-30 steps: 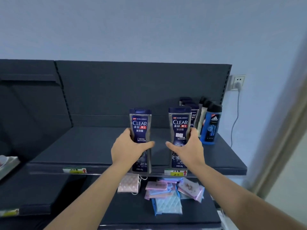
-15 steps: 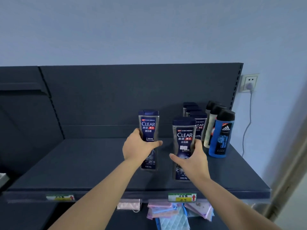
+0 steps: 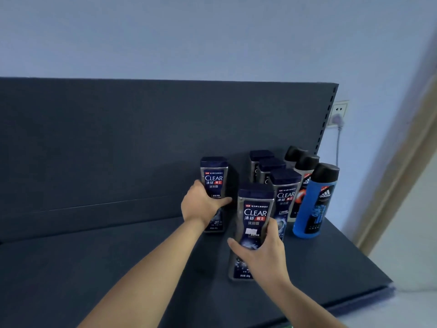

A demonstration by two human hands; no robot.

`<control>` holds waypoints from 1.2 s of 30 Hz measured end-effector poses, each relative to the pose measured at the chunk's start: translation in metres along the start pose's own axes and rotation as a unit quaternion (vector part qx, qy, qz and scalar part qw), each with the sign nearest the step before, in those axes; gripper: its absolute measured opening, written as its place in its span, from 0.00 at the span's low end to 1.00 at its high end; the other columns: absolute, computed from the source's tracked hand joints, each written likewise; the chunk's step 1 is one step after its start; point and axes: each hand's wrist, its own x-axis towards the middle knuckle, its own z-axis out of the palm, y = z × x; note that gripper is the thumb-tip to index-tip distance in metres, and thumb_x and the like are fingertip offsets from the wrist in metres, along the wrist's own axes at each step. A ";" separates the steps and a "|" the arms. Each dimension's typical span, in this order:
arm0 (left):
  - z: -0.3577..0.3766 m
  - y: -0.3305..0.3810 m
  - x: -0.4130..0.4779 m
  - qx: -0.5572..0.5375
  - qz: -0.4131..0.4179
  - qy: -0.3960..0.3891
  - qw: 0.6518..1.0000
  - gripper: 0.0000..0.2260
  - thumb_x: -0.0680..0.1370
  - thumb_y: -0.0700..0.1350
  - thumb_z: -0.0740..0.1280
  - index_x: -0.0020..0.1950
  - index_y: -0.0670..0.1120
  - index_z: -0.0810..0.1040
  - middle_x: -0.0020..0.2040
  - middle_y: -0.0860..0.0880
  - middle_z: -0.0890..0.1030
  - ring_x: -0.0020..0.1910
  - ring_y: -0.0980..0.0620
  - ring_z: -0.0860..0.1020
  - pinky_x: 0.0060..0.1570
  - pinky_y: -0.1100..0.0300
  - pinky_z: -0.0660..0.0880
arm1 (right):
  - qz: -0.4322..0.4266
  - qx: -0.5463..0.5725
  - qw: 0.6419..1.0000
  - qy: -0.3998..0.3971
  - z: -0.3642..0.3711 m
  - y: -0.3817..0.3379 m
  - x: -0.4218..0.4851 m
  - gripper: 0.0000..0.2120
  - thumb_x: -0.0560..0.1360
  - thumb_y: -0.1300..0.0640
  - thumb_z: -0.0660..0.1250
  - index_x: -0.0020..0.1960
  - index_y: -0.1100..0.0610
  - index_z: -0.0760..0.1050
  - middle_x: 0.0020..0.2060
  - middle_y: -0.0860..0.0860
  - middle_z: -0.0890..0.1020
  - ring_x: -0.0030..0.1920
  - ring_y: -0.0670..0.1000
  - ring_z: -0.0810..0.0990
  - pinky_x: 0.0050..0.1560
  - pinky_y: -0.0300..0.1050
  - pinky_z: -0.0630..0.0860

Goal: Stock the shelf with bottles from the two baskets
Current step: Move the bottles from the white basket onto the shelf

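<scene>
My left hand [image 3: 201, 207] grips a dark CLEAR shampoo bottle [image 3: 214, 179] standing upright far back on the dark shelf [image 3: 94, 268], close to the back panel. My right hand [image 3: 262, 254] grips a second CLEAR bottle [image 3: 254, 214], upright and nearer the front, at the front of a row of three matching CLEAR bottles [image 3: 285, 195]. The baskets are out of view.
Three Adidas bottles with black caps stand at the right end of the shelf, the front one blue [image 3: 314, 204]. The shelf's right edge lies just past them. A wall socket with a plugged cable [image 3: 338, 114] is on the wall behind. The dark back panel [image 3: 118, 138] rises behind the shelf.
Both hands have pushed their bottles further onto the shelf. The left bottle went back toward the panel, the right one closed up to the CLEAR row. The view has moved in closer.
</scene>
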 end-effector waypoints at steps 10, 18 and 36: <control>0.018 0.009 0.017 -0.013 0.027 -0.016 0.999 0.18 0.72 0.53 0.72 0.51 0.41 0.71 0.49 0.46 0.77 0.46 0.45 0.78 0.41 0.55 0.71 | -0.026 -0.062 0.998 -0.003 0.022 0.009 0.019 0.31 0.67 0.48 0.76 0.61 0.45 0.61 0.53 0.36 0.75 0.53 0.37 0.76 0.48 0.35 0.74; 0.024 0.010 0.024 0.015 0.026 -0.006 1.000 0.15 0.75 0.49 0.70 0.54 0.41 0.71 0.54 0.44 0.78 0.49 0.44 0.79 0.43 0.53 0.75 | 0.006 -0.144 0.988 -0.048 0.027 0.014 0.038 0.39 0.67 0.48 0.74 0.69 0.50 0.54 0.62 0.47 0.69 0.54 0.54 0.77 0.47 0.47 0.75; 0.033 -0.001 0.034 0.034 0.038 -0.008 0.999 0.08 0.79 0.45 0.63 0.55 0.44 0.70 0.55 0.47 0.76 0.51 0.47 0.78 0.47 0.55 0.75 | -0.034 -0.031 0.998 -0.048 0.054 0.029 0.075 0.44 0.65 0.56 0.76 0.72 0.50 0.54 0.62 0.48 0.69 0.52 0.44 0.71 0.50 0.34 0.67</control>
